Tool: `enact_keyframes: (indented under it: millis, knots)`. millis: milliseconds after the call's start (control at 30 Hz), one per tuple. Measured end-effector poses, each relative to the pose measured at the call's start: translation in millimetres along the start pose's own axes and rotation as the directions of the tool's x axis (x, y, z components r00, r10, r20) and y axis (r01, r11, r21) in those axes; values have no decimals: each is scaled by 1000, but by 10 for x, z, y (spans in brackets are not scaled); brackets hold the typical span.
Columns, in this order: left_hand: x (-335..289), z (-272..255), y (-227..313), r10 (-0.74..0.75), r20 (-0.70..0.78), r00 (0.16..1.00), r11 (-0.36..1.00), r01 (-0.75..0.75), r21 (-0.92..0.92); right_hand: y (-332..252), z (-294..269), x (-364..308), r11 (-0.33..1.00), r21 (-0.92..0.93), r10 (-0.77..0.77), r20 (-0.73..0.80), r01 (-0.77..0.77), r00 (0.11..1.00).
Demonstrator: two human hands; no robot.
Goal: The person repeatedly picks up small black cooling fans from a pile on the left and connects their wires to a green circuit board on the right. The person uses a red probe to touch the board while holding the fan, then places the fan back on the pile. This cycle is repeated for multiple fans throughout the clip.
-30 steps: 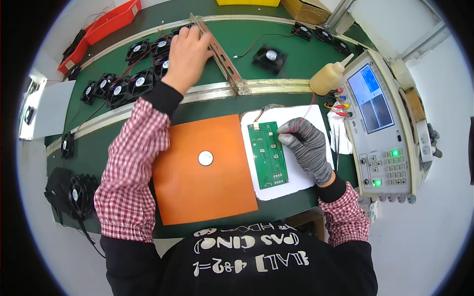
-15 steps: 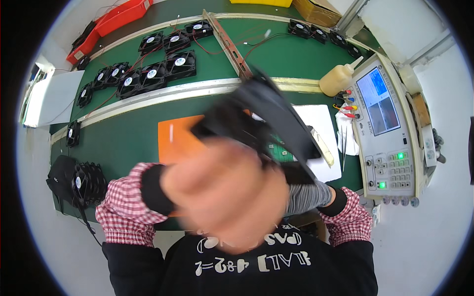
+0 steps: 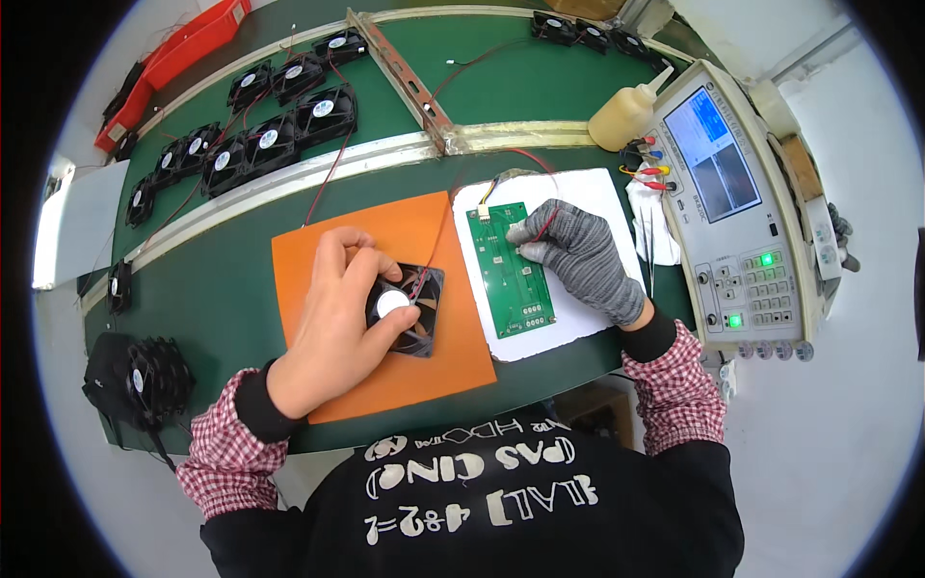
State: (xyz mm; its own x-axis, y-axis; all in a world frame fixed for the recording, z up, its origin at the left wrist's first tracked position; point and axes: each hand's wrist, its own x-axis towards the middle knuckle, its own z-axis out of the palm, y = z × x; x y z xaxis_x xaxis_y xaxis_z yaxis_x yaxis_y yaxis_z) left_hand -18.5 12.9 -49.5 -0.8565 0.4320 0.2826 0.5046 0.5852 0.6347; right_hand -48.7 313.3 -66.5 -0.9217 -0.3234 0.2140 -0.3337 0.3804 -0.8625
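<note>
On an orange mat (image 3: pixel 289 252) lies a black cooling fan (image 3: pixel 424 332) with a round white hub label. My bare left hand (image 3: pixel 345 306) holds it, fingers at its far left edge and thumb by the hub. A thin red-and-black wire rises from the fan and loops over to my right hand (image 3: pixel 578 255), which wears a grey knit glove. Its thumb and forefinger pinch the wire's end, which they hide, over a green circuit board (image 3: pixel 501 289). That board lies on a white pad (image 3: pixel 588 337), with a white plug and coloured wires at its far left corner.
Several black fans (image 3: pixel 270 140) with wires stand beyond the metal rail. More fans (image 3: pixel 154 380) are stacked at the left edge. To the right are a glue-coloured squeeze bottle (image 3: pixel 621 116), tweezers (image 3: pixel 651 260) on white cloth, and a bench tester (image 3: pixel 723 193) with a lit screen.
The fan, earlier a blur held up before the camera, now rests on the orange mat under my left hand. My gloved right hand has come into view over the circuit board.
</note>
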Motion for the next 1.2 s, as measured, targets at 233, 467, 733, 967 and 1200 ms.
enact_keyframes:
  millis: [233,467,733,967,1200]
  knots:
    - [139,-204,15,132,279,951,990,-116,-74,121,-4,-50,938,-249,-253,-11,243,967]
    - [98,-59,-54,111,215,970,991,-125,52,35,5,-23,897,-298,-317,82,326,945]
    - [103,-28,-20,146,182,972,983,-163,80,62,25,-17,922,-274,-281,12,273,960]
    - [81,-11,-35,152,180,972,982,-170,87,108,15,-12,786,-432,-458,76,443,886]
    - [84,-25,-45,164,171,971,977,-184,105,88,49,-18,669,-566,-506,128,482,853]
